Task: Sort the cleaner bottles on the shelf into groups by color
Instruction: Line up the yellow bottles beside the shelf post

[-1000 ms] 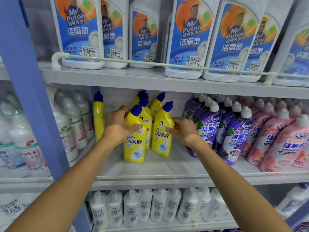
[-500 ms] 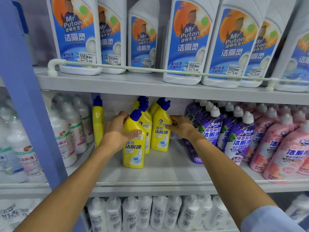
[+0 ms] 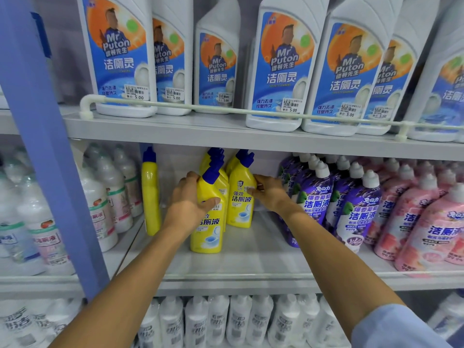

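Observation:
On the middle shelf [image 3: 251, 270] stand several yellow cleaner bottles with blue caps. My left hand [image 3: 187, 207] is closed around the front yellow bottle [image 3: 207, 234], thumb across its label. My right hand [image 3: 270, 194] grips the right side of the second yellow bottle [image 3: 239, 199], a little further back. More yellow bottles are packed behind these two. A lone yellow bottle [image 3: 150, 194] stands apart at the left, turned sideways. To the right stand purple bottles [image 3: 316, 197], then pink bottles [image 3: 421, 222].
A blue upright post [image 3: 47, 151] bounds the bay on the left, with white bottles [image 3: 37, 222] beyond it. Large white bottles with blue labels [image 3: 281, 71] fill the upper shelf behind a rail [image 3: 226, 110]. White bottles [image 3: 238, 320] line the lower shelf.
Both hands have pushed the two front yellow bottles further back on the shelf, and my head has moved closer. The right hand has slid higher along its bottle's side.

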{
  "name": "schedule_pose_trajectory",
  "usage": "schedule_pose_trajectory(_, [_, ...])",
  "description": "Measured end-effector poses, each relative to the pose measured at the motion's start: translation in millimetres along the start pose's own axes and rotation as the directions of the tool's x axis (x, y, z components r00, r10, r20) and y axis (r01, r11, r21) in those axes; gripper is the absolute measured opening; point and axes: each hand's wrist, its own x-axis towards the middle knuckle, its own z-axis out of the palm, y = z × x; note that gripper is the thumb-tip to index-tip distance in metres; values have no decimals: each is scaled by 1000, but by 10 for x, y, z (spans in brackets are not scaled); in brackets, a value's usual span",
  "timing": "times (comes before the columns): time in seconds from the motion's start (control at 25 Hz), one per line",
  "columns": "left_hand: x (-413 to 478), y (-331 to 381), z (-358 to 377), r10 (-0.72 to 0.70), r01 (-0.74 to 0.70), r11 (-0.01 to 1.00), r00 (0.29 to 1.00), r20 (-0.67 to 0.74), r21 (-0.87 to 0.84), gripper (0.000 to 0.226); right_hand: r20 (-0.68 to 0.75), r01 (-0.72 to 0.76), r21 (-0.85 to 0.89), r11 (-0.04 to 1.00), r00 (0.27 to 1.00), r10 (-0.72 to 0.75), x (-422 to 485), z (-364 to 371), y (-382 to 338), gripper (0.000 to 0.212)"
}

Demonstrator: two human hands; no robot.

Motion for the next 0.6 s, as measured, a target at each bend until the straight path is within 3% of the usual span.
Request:
schedule_pose_trajectory(0.28, [-43,16,-2,11,-11,1000,1000,-8,17,60,-52,-23,-90,996,998,18,5,-4,-91,30])
schedule_pose_trajectory(0.6, [-23,-25,4,25,-25,999,1000,1,22,62,-66,0,-95,995,998,-7,21,18,-82,34])
